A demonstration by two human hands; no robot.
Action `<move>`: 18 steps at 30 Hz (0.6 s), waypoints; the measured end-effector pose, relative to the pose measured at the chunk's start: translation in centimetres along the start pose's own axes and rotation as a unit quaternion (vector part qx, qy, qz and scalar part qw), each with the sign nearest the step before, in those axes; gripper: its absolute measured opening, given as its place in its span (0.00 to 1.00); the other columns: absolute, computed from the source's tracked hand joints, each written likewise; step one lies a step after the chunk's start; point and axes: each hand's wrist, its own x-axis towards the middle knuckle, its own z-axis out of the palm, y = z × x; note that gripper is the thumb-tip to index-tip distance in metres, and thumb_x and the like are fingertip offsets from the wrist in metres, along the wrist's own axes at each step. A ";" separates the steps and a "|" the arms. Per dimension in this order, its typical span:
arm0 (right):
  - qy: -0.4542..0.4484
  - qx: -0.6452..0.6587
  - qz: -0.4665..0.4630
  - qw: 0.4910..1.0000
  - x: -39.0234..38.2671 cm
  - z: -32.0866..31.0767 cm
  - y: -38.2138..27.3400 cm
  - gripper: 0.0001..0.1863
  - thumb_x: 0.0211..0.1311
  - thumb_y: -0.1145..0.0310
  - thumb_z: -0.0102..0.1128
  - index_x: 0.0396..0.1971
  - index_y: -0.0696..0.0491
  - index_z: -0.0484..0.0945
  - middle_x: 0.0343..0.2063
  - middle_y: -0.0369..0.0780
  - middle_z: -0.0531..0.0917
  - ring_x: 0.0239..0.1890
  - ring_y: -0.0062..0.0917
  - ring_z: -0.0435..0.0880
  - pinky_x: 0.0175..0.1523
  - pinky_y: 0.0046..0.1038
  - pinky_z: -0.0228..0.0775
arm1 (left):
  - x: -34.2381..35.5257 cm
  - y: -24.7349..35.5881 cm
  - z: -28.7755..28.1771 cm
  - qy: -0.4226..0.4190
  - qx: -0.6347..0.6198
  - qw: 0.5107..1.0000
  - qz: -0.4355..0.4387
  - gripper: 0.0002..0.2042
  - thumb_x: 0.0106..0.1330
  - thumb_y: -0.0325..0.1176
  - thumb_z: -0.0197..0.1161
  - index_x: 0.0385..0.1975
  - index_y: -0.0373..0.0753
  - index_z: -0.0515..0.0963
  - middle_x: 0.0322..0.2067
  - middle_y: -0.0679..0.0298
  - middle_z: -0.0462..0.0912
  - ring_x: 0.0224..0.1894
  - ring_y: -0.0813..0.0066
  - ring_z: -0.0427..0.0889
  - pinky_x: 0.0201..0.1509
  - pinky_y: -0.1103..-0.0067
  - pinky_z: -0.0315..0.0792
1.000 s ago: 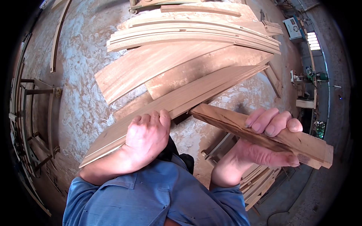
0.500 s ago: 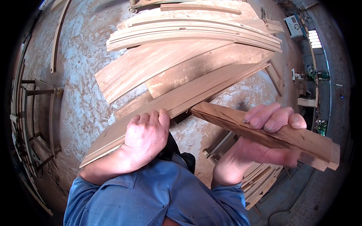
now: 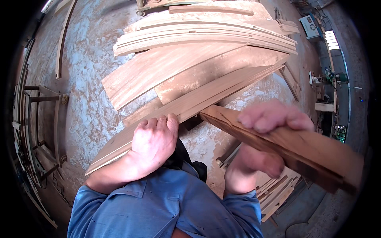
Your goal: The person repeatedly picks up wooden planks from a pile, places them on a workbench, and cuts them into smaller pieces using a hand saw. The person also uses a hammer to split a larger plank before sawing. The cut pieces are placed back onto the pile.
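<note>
A long, flat wooden board (image 3: 222, 88) slants from the lower left to the upper right in front of me. My left hand (image 3: 154, 139) is closed over its near edge, knuckles up. A shorter, thicker piece of wood (image 3: 317, 152), darker along its side, is gripped by my right hand (image 3: 276, 116), fingers over the top and thumb below. Its narrow far end meets the near edge of the long board, while its wide end points to the lower right, towards me. My right hand and that wide end are smeared by motion.
Beyond the long board lie a wide plank (image 3: 158, 67) and a stack of curved wooden strips (image 3: 190, 35) on a support. More cut strips (image 3: 278, 194) lie low on the right. A frame rack (image 3: 43, 131) stands at left; a control box (image 3: 310, 27) is at far right.
My right hand has shifted left along the short piece of wood, and its wide end has come lower and closer to me. My left hand and the long board stay nearly where they were.
</note>
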 end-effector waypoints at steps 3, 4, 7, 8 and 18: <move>0.025 -0.001 0.023 0.999 -0.3 0.9 0.6 0.39 0.51 0.37 0.64 0.48 0.54 0.62 0.27 0.39 0.74 0.25 0.26 0.75 0.29 0.26 0.73 | 0.1 -0.2 0.0 0.001 -0.010 1.000 -0.006 0.03 0.58 0.29 0.55 0.26 0.39 0.70 0.18 0.63 0.75 0.21 0.71 0.77 0.27 0.76 0.71; 0.026 -0.007 0.034 0.999 -0.5 1.1 0.8 0.38 0.52 0.38 0.65 0.46 0.54 0.62 0.27 0.39 0.74 0.26 0.27 0.75 0.30 0.26 0.72 | 0.2 -0.4 0.0 0.002 -0.016 1.000 -0.009 0.03 0.58 0.29 0.55 0.26 0.39 0.70 0.18 0.63 0.75 0.21 0.71 0.77 0.27 0.76 0.72; 0.036 -0.040 0.056 0.997 -1.3 1.8 1.7 0.34 0.53 0.40 0.67 0.43 0.52 0.63 0.24 0.38 0.74 0.27 0.28 0.74 0.32 0.27 0.70 | 0.3 -0.6 -0.3 -0.008 -0.018 1.000 -0.013 0.04 0.59 0.30 0.56 0.26 0.39 0.71 0.19 0.62 0.76 0.22 0.70 0.79 0.29 0.75 0.73; 0.050 -0.060 0.071 0.994 -1.6 2.2 1.9 0.33 0.53 0.41 0.67 0.42 0.51 0.63 0.23 0.38 0.74 0.28 0.29 0.73 0.34 0.28 0.69 | 0.3 -0.7 -0.3 -0.009 -0.020 1.000 -0.017 0.04 0.59 0.30 0.56 0.26 0.39 0.71 0.19 0.62 0.77 0.23 0.70 0.80 0.29 0.75 0.74; 0.038 -0.039 0.099 0.994 -3.0 2.5 4.9 0.30 0.44 0.51 0.78 0.37 0.56 0.71 0.32 0.37 0.76 0.41 0.28 0.73 0.44 0.30 0.67 | 1.1 -1.7 -0.1 -0.011 -0.026 0.999 -0.025 0.02 0.56 0.28 0.56 0.25 0.39 0.71 0.19 0.60 0.79 0.25 0.66 0.82 0.31 0.73 0.76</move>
